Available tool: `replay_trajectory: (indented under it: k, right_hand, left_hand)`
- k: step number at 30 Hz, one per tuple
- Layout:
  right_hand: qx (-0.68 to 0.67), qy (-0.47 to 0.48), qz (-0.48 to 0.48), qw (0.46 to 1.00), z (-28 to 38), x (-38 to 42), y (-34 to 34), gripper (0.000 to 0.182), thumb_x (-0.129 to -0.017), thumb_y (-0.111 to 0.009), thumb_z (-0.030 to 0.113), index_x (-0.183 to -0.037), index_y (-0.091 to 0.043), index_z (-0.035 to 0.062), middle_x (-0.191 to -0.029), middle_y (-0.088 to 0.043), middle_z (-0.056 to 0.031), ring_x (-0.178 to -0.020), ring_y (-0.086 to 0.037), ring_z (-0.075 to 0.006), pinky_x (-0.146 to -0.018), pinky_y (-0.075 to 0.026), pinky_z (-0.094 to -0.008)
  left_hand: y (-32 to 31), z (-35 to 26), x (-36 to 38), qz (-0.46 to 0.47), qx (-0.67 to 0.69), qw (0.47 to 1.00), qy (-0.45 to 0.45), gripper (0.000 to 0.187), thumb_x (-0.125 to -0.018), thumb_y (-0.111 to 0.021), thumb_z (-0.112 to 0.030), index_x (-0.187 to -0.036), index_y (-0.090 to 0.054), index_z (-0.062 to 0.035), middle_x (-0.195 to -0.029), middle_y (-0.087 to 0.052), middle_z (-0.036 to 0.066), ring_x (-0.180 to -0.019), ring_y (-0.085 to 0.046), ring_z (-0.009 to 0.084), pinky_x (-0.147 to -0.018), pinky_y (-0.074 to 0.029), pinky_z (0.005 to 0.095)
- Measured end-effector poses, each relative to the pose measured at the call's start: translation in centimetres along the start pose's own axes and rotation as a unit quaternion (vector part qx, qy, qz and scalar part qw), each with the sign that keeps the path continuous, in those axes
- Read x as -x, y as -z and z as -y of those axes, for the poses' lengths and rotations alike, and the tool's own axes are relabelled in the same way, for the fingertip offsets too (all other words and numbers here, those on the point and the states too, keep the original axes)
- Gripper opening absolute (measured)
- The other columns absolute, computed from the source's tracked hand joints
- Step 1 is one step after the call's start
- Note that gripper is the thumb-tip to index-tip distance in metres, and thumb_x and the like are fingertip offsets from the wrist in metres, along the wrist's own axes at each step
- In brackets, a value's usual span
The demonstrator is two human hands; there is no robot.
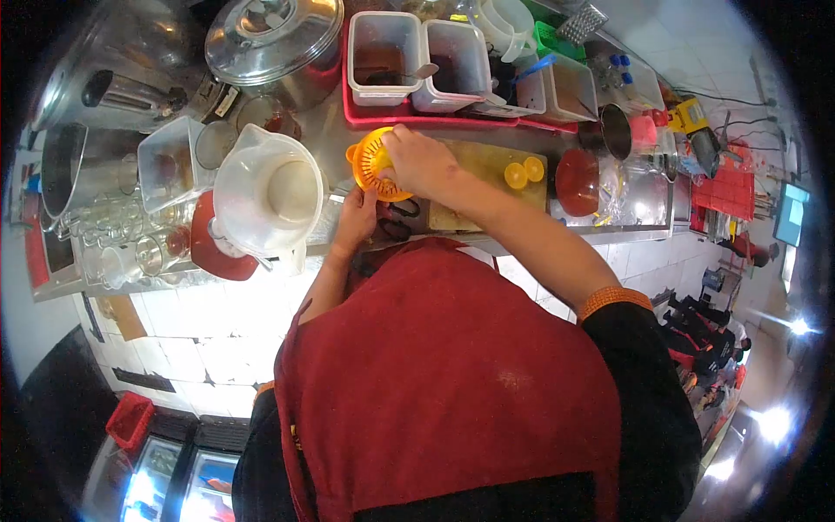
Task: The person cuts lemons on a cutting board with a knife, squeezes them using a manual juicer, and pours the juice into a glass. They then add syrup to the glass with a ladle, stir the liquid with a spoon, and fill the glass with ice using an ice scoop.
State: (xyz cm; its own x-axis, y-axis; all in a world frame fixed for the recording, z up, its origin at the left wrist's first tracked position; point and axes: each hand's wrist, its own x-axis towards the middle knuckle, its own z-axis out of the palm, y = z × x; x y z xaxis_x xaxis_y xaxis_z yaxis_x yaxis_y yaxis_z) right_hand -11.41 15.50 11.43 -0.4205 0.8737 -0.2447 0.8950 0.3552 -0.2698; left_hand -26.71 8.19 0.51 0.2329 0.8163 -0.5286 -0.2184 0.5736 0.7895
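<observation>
An orange plastic citrus juicer (pixel 369 163) with a slotted strainer sits over the counter in front of me. My left hand (pixel 357 216) grips its near edge, fingers closed at the rim. From above, my right hand (pixel 419 163) curls its fingers over the juicer's middle, on a yellow-orange half that is mostly hidden under them. To the right lies a cutting board (pixel 470 165), with two cut orange halves (pixel 524 172) resting face up on it. A large translucent pitcher (pixel 252 187) stands to the left of my left hand.
Behind the juicer, white tubs (pixel 384 52) stand in a red tray (pixel 357 113). A lidded steel pot (pixel 274 43) is at the back left. Several glass mugs (pixel 113 226) crowd the left end. Right of the board sits a dark red bowl (pixel 577 181).
</observation>
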Motion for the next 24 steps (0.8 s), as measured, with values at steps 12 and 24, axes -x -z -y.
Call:
replay_trajectory:
  k: [12,24]
  right_hand:
    - [0.060,-0.004,0.060,0.996,-0.2,0.7,-1.8,0.041,-0.095,-0.045,0.040,-0.112,-0.047,0.0030,-0.079,-0.066,-0.0186,-0.066,-0.068,-0.0343,-0.054,-0.054,-0.0446]
    - [-0.006,-0.082,0.082,0.993,0.3,-1.4,-2.5,0.038,-0.094,-0.044,0.035,-0.114,-0.046,0.0023,-0.087,-0.068,-0.0207,-0.070,-0.068,-0.0366,-0.063,-0.054,-0.0511]
  left_hand:
    - [0.3,0.8,-0.4,0.002,-0.016,0.999,-0.038,0.028,-0.101,-0.042,-0.021,-0.102,-0.055,0.0043,-0.080,-0.061,0.006,-0.067,-0.062,0.0154,-0.059,-0.053,0.0289]
    - [-0.3,0.7,-0.4,-0.057,-0.072,0.994,-0.061,0.026,-0.094,-0.047,-0.017,-0.086,-0.058,0.0054,-0.070,-0.063,0.012,-0.058,-0.063,0.0196,-0.055,-0.050,0.0327]
